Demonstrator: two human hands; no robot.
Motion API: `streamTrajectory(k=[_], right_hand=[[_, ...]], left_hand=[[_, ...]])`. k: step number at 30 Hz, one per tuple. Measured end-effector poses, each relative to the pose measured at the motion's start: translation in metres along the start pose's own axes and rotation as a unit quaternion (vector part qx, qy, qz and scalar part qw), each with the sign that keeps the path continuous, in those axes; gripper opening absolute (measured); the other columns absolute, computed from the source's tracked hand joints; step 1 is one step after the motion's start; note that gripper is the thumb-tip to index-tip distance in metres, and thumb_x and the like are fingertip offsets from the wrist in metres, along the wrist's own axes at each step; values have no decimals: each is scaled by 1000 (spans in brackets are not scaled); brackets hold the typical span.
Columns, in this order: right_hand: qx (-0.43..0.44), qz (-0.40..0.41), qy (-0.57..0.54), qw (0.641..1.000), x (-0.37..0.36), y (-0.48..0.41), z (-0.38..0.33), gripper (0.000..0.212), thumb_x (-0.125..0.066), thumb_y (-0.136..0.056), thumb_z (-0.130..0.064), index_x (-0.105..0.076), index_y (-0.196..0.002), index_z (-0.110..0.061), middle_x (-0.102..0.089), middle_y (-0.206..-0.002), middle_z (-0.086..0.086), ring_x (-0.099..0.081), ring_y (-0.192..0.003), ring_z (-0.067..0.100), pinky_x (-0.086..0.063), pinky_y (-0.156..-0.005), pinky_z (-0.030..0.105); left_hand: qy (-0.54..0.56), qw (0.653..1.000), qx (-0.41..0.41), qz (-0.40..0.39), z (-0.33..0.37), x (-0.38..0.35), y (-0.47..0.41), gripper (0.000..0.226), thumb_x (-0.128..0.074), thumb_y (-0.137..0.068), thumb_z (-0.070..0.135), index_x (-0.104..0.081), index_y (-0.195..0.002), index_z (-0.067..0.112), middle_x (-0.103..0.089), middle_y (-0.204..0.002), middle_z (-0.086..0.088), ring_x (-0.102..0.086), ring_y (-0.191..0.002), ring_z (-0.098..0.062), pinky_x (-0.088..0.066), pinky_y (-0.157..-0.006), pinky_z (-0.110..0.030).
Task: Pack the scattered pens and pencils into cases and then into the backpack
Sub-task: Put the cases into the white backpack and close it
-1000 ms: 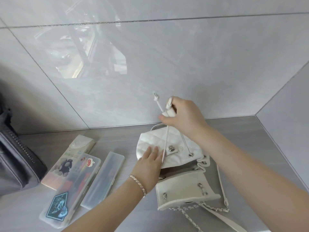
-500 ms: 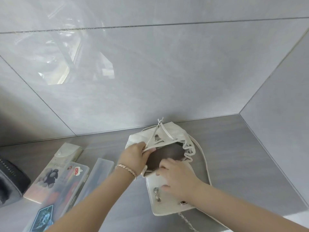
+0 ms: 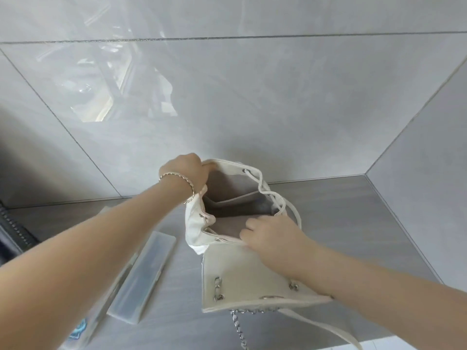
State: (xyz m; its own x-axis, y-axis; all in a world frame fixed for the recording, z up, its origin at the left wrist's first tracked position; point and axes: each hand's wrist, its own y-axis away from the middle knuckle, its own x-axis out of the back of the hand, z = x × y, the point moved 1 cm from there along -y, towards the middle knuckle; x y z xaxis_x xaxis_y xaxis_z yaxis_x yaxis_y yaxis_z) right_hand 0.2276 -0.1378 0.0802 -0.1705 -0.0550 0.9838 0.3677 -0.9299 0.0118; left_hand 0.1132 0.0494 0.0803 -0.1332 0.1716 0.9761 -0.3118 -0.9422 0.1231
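Observation:
A small white quilted backpack [image 3: 242, 279] stands on the grey counter near the back wall, its drawstring mouth pulled wide and its flap hanging toward me. The grey lining inside shows nothing in it. My left hand [image 3: 185, 170] grips the far left rim of the mouth. My right hand [image 3: 267, 231] holds the near right rim, fingers curled over the edge. A frosted clear pencil case [image 3: 144, 274] lies shut to the backpack's left. A second case with a blue sticker [image 3: 83, 329] lies at the lower left, mostly hidden under my left forearm.
A black bag [image 3: 12, 231] sits at the left edge of the counter. Glossy grey tiled walls close the back and the right side. The backpack's chain strap [image 3: 238, 327] trails toward the counter's front edge.
My left hand has lifted the far rim up and back, opening the backpack's mouth much wider. My right hand shifted to the near rim. Earlier, it held the drawstring up.

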Motion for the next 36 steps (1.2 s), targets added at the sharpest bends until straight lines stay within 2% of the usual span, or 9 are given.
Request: streamTrajectory(k=[3, 9, 15, 19, 23, 26, 28, 30, 36], right_hand=[[26, 20, 16, 999, 2, 7, -11, 14, -44, -50, -15, -55, -49, -24, -52, -47, -7, -49, -38, 8, -26, -36, 14], [22, -61, -11, 998, -27, 6, -11, 32, -81, -30, -24, -56, -51, -24, -55, -50, -7, -56, -42, 7, -29, -34, 15], [-103, -191, -197, 956, -47, 7, 1, 50, -50, -81, -60, -52, -115, -24, -54, -114, -3, -52, -108, 17, -32, -72, 29], [-222, -34, -289, 931, -38, -8, 20, 43, -47, -84, -58, -50, -118, -32, -56, -113, -14, -56, -100, 10, -36, -73, 25], [-291, -47, -335, 895, -43, -34, 37, 34, -51, -86, -41, -49, -119, -31, -58, -117, -8, -61, -99, 15, -48, -81, 30], [-339, -80, -346, 871, -52, -49, 40, 44, -50, -81, -49, -43, -120, -29, -50, -118, -5, -60, -101, 20, -47, -89, 36], [-349, -83, -360, 861, -55, -56, 42, 40, -50, -80, -50, -44, -112, -27, -47, -113, -3, -61, -97, 20, -47, -90, 37], [-347, -71, -368, 860, -56, -60, 42, 26, -50, -82, -46, -44, -98, -27, -48, -107, -3, -63, -86, 17, -48, -83, 32], [-357, -62, -374, 854, -56, -58, 38, 24, -51, -81, -45, -42, -95, -28, -46, -106, -6, -63, -89, 18, -49, -86, 39]], left_hand=[[30, 998, 34, -43, -17, -4, -9, 52, -43, -86, 58, -47, -67, 10, -66, -93, -16, -58, -83, -33, -41, -72, -33], [57, 998, -11, -15, -16, -33, 23, 36, -44, -89, 45, -48, -104, 12, -62, -106, -11, -58, -94, -32, -36, -72, -31], [154, 963, -223, 3, -18, -46, 75, 21, -43, -81, -6, -61, -88, 3, -35, -146, -13, -51, -117, -34, -39, -90, -27], [172, 969, -151, -89, -22, -64, 93, 54, -57, -80, 13, -44, -131, 25, -12, -153, -10, -23, -139, -24, -29, -110, -29], [320, 925, -149, -137, -32, -69, 99, 81, -74, -68, 14, -32, -131, 46, -25, -145, 0, -31, -133, -15, -31, -104, -17], [540, 840, -40, -3, -56, -61, 92, 40, -72, -77, 18, -56, -100, 47, -58, -113, 25, -53, -118, -15, -41, -82, -3], [431, 893, 81, 100, -94, -67, 79, 18, -64, -84, 23, -60, -101, 28, -63, -109, 9, -58, -111, -23, -43, -81, -7], [174, 966, 188, 15, -138, -83, 74, 44, -58, -85, 33, -47, -125, 19, -50, -128, -11, -48, -118, -33, -41, -96, -31], [-65, 955, 251, -146, -199, -116, 109, 86, -61, -74, 41, -9, -142, 35, -29, -134, -11, -33, -122, -32, -42, -93, -42]])
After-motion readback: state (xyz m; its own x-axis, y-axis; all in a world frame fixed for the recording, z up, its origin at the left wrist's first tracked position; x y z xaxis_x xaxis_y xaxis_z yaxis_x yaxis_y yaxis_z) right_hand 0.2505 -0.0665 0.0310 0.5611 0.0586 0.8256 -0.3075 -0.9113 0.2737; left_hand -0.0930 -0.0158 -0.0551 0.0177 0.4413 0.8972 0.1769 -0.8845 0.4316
